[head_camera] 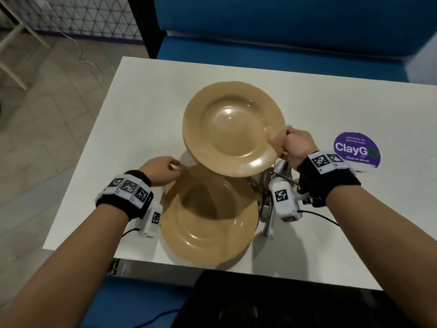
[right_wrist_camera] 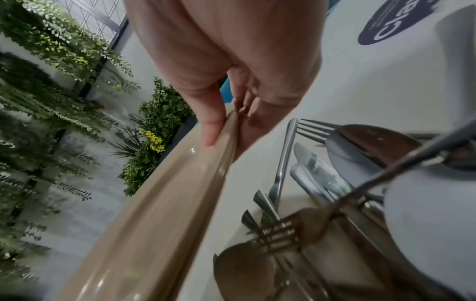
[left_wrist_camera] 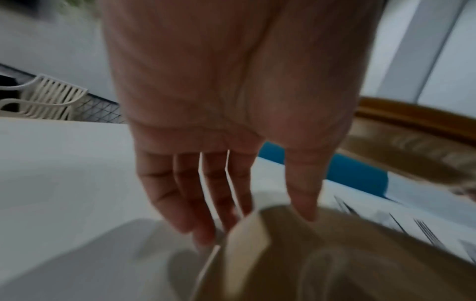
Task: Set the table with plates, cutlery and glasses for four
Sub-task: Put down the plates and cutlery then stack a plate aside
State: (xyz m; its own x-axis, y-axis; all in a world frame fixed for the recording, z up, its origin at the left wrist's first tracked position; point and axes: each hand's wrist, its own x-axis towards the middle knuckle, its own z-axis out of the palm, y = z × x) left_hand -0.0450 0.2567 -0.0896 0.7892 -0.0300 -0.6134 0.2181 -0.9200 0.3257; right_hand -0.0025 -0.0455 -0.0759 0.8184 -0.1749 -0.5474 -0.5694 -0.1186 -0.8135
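- Gripping the raised plate [head_camera: 233, 129] by its right rim, the right hand [head_camera: 294, 145] has its thumb on the upper face and its fingers [right_wrist_camera: 257, 126] curled under the edge; the right wrist view shows the rim pinched between them.
- That plate is tan, held tilted above the table [head_camera: 146, 119], over the far edge of the stack [head_camera: 208, 218].
- The stack of tan plates sits at the near edge of the table, directly in front of the person; how many plates it holds cannot be told.
- The left hand [head_camera: 160, 170] is at the stack's far-left rim. In the left wrist view its fingers [left_wrist_camera: 185, 203] hang nearly straight and slightly apart, tips down by the rim, thumb over the plate's inside; the view is blurred, so whether they touch it cannot be told.
- A small pale piece [left_wrist_camera: 248, 242] lies at those fingertips on the rim; what it is cannot be told.
- The cutlery [right_wrist_camera: 296, 183] lies in a loose pile just right of the stack, beneath the right wrist: forks, spoons and knives crossing one another.
- A white cup [right_wrist_camera: 432, 234] stands beside the cutlery.
- A round purple sticker [head_camera: 357, 149] reading "ClayGo" is on the table, right of the right hand.
- A blue bench [head_camera: 283, 27] runs along the far side of the table.
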